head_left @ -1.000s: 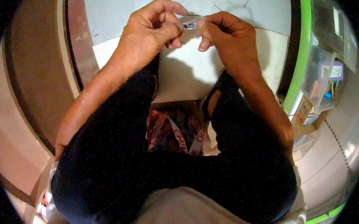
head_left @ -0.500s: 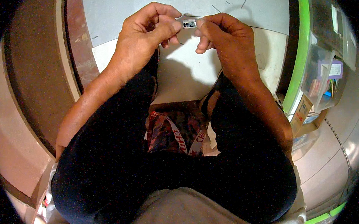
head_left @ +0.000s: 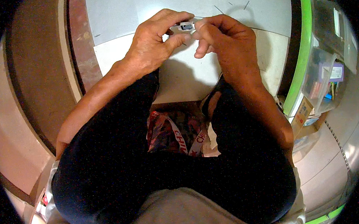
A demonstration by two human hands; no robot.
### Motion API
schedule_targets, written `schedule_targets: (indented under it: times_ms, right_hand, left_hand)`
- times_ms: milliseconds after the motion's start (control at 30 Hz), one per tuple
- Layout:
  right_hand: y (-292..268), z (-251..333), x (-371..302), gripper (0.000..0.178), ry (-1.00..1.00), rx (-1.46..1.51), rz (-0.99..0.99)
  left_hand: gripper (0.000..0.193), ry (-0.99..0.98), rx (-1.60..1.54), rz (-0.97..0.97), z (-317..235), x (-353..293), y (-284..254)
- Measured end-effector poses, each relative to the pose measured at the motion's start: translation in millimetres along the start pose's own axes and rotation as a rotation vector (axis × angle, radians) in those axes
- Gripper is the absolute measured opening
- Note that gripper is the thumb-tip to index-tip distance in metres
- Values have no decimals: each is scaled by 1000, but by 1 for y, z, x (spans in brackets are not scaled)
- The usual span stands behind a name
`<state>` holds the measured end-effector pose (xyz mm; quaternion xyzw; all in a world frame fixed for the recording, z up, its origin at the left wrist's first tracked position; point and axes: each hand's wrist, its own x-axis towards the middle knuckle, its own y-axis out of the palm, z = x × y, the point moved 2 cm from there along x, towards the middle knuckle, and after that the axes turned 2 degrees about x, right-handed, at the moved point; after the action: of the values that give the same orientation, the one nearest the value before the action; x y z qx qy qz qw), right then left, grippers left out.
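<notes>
The right hand (head_left: 236, 38) pinched a small black and white piece (head_left: 187, 26). The left hand (head_left: 151, 39) had its thumb and finger apart. Such a tiny thing likely needed a soft, steady pinch.

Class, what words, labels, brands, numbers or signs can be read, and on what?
White bands: large red letters, partly legible, not copied here.
Small dark-faced rectangular piece: pale print, too small to read.
Cardboard box: marks too small to read.
Purple-edged white label: print too blurred to read.
Upper white strip: nothing legible.
</notes>
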<state>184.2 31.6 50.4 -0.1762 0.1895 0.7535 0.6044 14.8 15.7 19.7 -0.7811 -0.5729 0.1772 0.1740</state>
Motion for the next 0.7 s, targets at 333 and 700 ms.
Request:
schedule_targets:
  times_ms: [333,700]
  right_hand:
    - [4,-1,-2,21,43,45,52]
    - [3,-1,-4,21,-35,-66,-5]
  left_hand:
    - [28,-108,-289,166,-3,-11,-1]
    - [23,-95,-123,171,-6,-13,-6]
